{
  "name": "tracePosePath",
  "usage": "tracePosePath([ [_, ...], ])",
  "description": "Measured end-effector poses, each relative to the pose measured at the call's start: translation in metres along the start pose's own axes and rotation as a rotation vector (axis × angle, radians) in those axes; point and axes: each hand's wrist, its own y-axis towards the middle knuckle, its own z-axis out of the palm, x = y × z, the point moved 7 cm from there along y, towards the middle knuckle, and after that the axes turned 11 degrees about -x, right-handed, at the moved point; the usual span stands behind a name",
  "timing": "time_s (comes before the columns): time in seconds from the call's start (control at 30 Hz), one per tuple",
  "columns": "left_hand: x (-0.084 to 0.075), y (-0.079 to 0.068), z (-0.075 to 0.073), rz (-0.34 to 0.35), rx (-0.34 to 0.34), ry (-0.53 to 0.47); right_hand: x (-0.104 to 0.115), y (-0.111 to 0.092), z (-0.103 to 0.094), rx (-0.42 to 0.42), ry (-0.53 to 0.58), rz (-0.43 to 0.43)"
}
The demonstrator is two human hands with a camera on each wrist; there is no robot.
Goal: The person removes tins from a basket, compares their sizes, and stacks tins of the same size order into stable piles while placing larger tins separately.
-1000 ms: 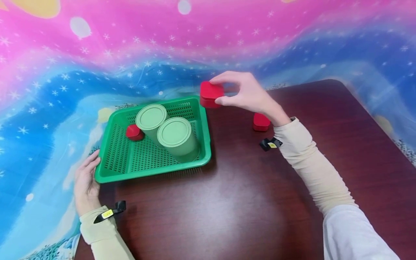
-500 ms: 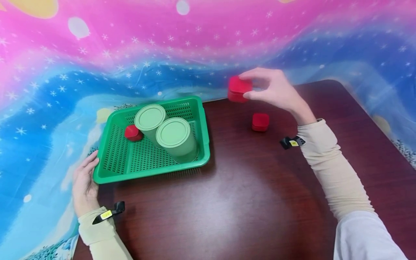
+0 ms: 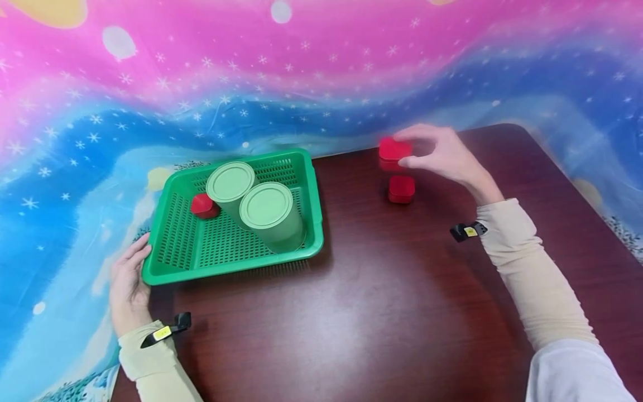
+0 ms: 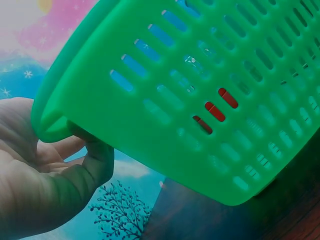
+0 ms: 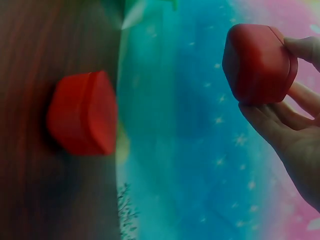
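Observation:
My right hand (image 3: 447,159) pinches a small red lidded box (image 5: 260,65) between thumb and fingers, raised over the back of the table. A second red box (image 3: 401,189) of the same kind stands on the wood just below it in the head view. At the left, my left hand (image 3: 132,282) grips the rim corner of a green slotted basket (image 3: 231,271); in the left wrist view its fingers (image 4: 97,157) curl under that rim. Inside the basket are two pale green cans (image 3: 266,205) with lids and another red box (image 3: 204,206).
The dark wooden table (image 3: 341,329) reaches its far edge close behind the boxes. A patterned pink and blue cloth (image 3: 311,72) hangs behind it and down the left side.
My right hand has carried the red box rightward from beside the basket's far right corner, then lowered it somewhat near the other box. The left hand stays at the basket.

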Motion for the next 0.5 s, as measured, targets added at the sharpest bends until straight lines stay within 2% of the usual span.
tracePosePath([
  [0.1, 0.000, 0.000, 0.000, -0.001, 0.007, 0.021, -0.013, -0.005, -0.002, -0.004, -0.016, 0.028],
  [0.27, -0.001, 0.001, 0.000, 0.003, 0.011, -0.003, -0.034, -0.013, -0.003, 0.009, -0.050, 0.096],
  [0.5, 0.000, 0.000, -0.001, 0.005, 0.005, 0.011, -0.060, -0.020, -0.002, 0.004, -0.044, 0.189],
])
